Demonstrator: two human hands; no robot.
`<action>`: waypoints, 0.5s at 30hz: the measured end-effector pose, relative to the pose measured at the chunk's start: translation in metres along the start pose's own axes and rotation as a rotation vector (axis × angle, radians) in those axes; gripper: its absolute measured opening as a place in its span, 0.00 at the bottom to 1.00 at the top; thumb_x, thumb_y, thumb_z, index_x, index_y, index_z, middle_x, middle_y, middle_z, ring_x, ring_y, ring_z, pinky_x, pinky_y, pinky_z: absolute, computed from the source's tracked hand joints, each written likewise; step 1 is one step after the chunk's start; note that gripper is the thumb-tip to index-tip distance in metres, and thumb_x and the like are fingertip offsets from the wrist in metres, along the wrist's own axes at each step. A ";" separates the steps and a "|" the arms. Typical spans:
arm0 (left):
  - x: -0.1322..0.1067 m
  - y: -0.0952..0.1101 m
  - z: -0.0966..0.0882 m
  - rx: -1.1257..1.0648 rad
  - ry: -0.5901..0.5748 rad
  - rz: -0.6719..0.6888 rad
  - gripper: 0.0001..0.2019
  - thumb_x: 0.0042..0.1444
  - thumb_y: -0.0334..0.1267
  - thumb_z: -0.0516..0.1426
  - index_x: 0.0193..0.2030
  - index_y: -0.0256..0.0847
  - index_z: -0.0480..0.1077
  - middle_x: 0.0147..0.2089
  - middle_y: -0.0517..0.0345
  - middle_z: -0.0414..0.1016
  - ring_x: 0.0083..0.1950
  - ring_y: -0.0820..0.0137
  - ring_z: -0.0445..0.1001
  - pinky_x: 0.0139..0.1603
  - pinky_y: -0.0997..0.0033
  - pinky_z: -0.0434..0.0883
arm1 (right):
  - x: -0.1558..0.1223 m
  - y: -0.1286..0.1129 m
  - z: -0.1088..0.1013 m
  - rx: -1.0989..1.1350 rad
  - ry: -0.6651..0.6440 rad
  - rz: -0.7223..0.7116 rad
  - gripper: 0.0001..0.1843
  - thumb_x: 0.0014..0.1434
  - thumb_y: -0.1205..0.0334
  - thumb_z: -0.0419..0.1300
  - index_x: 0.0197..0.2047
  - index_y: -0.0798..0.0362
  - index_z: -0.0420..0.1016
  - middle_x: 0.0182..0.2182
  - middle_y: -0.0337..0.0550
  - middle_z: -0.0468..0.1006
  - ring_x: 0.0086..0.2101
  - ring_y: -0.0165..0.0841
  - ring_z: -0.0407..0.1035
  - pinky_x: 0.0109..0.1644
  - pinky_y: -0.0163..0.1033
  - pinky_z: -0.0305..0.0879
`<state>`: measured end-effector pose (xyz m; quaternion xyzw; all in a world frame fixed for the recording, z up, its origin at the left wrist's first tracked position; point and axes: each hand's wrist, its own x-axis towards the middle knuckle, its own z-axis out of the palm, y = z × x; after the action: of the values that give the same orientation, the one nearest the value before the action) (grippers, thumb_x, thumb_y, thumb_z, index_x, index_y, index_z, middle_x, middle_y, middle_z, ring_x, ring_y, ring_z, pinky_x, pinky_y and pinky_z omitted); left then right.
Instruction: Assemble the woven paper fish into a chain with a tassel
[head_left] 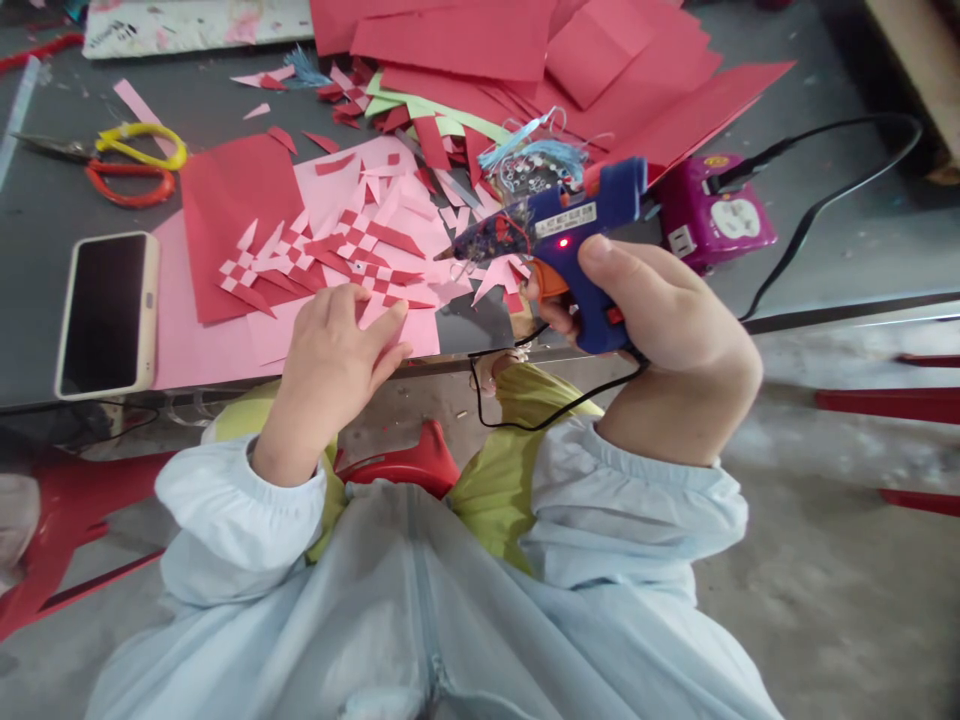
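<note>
My right hand (660,290) is wrapped round the handle of a blue hot glue gun (570,225), fingers by its orange trigger. A red light glows on its side, and the nozzle points left above the paper pieces. My left hand (330,350) rests at the table's front edge, thumb and index finger apart, fingertips touching or just beside a red-and-pink woven paper fish (394,285). Several similar woven fish lie behind it, one of them a woven fish (240,270) on a red paper sheet (240,190). Pink sheets (202,350) lie underneath.
A phone (106,315) and scissors (139,160) lie at the left. Red paper sheets (457,40), blue tassels (536,155) and paper scraps cover the back. A purple power adapter (712,215) stands right, its black cable (806,225) looping. The gun's cord hangs over the front edge.
</note>
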<state>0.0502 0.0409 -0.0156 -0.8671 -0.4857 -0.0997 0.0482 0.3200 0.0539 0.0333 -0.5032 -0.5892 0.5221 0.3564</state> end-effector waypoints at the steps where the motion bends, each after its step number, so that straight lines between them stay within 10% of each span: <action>1: 0.000 0.000 0.000 0.000 -0.002 -0.002 0.17 0.68 0.45 0.53 0.59 0.43 0.69 0.55 0.41 0.66 0.56 0.53 0.66 0.55 0.49 0.70 | 0.000 -0.001 0.000 0.005 -0.008 -0.004 0.22 0.70 0.51 0.50 0.27 0.53 0.71 0.19 0.37 0.68 0.20 0.25 0.59 0.24 0.34 0.54; 15: 0.002 0.011 -0.003 0.006 -0.072 -0.054 0.21 0.69 0.47 0.51 0.64 0.45 0.66 0.56 0.37 0.66 0.57 0.49 0.66 0.55 0.46 0.68 | 0.001 -0.002 -0.001 -0.042 -0.016 0.073 0.26 0.65 0.39 0.55 0.26 0.52 0.66 0.19 0.38 0.68 0.19 0.24 0.58 0.22 0.33 0.51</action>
<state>0.0597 0.0362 -0.0125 -0.8565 -0.5107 -0.0682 0.0307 0.3203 0.0556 0.0353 -0.5274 -0.5841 0.5263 0.3219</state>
